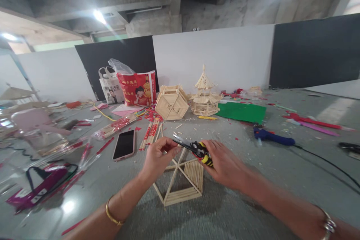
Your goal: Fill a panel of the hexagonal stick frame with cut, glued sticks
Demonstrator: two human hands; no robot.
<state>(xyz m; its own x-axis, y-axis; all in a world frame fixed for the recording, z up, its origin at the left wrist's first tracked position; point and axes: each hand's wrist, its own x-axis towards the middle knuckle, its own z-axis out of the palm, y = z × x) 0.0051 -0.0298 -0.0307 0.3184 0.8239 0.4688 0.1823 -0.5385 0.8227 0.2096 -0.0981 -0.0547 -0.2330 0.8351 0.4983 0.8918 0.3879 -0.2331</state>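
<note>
My right hand [226, 163] grips a pair of shears [199, 150] with black and yellow handles, their blades pointing left toward my other hand. The fingertips of my left hand [157, 157] are pinched together right by the blades; what they hold is too small or hidden to make out. Below both hands lies a hexagonal frame [177, 180] of thin wooden sticks with spokes meeting in the middle. Its right section is filled with parallel sticks, its front section partly. My hands cover some of its far side.
Behind stand a hexagonal stick piece [171, 107] and a stick pagoda [204, 99]. Around lie a phone [124, 145], stick bundles [150, 134], a green sheet [242, 111], a blue corded glue gun [274, 136], a purple pouch [42, 187] and a red bag [136, 90]. Scraps litter the floor.
</note>
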